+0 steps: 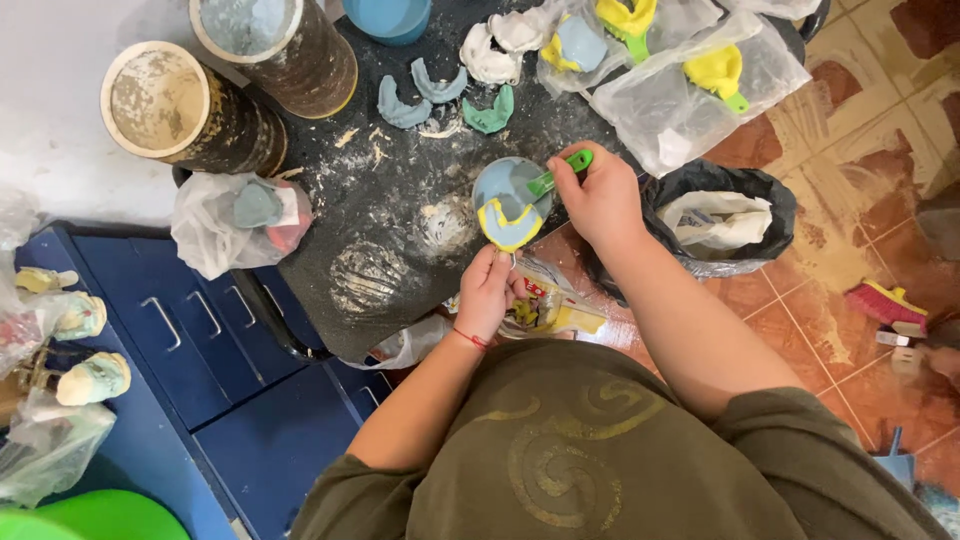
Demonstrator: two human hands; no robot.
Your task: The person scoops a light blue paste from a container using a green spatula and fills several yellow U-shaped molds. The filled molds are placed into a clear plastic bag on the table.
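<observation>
My right hand (600,200) grips the green handle of a yellow dental tray (510,215) filled with grey-blue impression material, held at the near edge of the black worktop (400,200). My left hand (488,290) sits just below the tray, its fingertips pinching the tray's lower yellow rim. Behind my left hand lies a crumpled printed plastic bag (545,300).
Two dusty cylindrical tubs (190,105) (280,45) stand at the back left. Loose blue and green moulds (440,95) lie on the worktop. Clear bags with yellow trays (690,85) sit at the right. A black-lined bin (715,215) stands on the tiled floor, blue drawers (200,330) at left.
</observation>
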